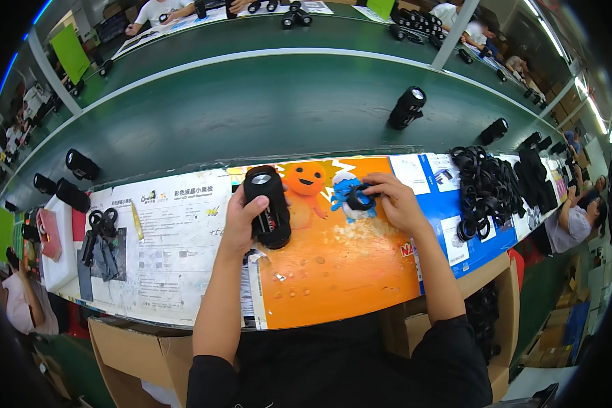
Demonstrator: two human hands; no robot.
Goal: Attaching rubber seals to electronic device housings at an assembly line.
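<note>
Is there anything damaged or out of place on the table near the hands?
The orange printed sheet covering the table looks worn: pale scuffed patches show below the right hand. The black cylindrical speaker in the left hand looks intact.

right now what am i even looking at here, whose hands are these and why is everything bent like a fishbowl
This is one picture from a wide fisheye camera worn on a person's head, looking down at their own two bare hands. That lens bends straight edges near the rim.

The left hand has its grip around a black cylindrical speaker, stood on end on the workbench, which is covered with printed orange and white sheets. The right hand pinches a black ring against the bench.

To the right lies a pile of black rings. At the left lie black scissors. Beyond the bench runs a green conveyor belt carrying more black speakers. Other people work around the edges.
</note>
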